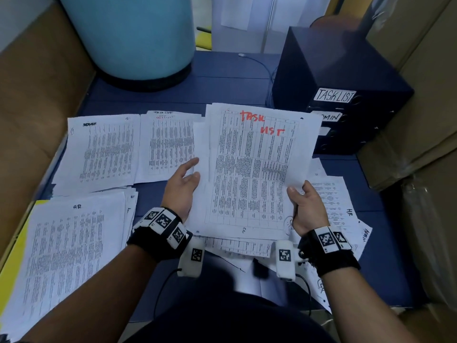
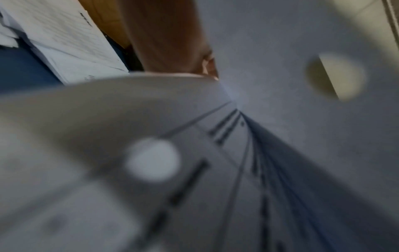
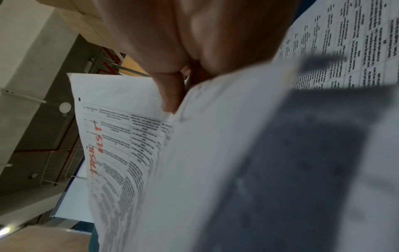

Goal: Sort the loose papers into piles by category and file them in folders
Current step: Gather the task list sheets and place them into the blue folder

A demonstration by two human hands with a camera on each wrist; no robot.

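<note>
A stack of printed sheets [image 1: 252, 174], its top page marked "TASK LIST" in red, is held up over the blue table [image 1: 222, 90]. My left hand [image 1: 194, 169] grips the stack's left edge, thumb on the front. My right hand [image 1: 298, 190] pinches its lower right edge, thumb on top, fingers hidden behind. The right wrist view shows that thumb [image 3: 170, 95] pressing on the red-marked page [image 3: 121, 136]. The left wrist view is blurred, with punched paper [image 2: 270, 68] close to the lens. Sorted piles lie at the left: ADMIN [image 1: 103, 149], task list [image 1: 168, 144], HR [image 1: 66, 248].
A dark drawer box [image 1: 341, 78] labelled TASKLIST and ADMIN stands at the back right. Loose sheets [image 1: 341, 206] lie under and right of my right hand. A blue barrel [image 1: 128, 33] stands behind the piles. Cardboard boxes [image 1: 425, 120] wall both sides. A yellow folder [image 1: 14, 248] lies under the HR pile.
</note>
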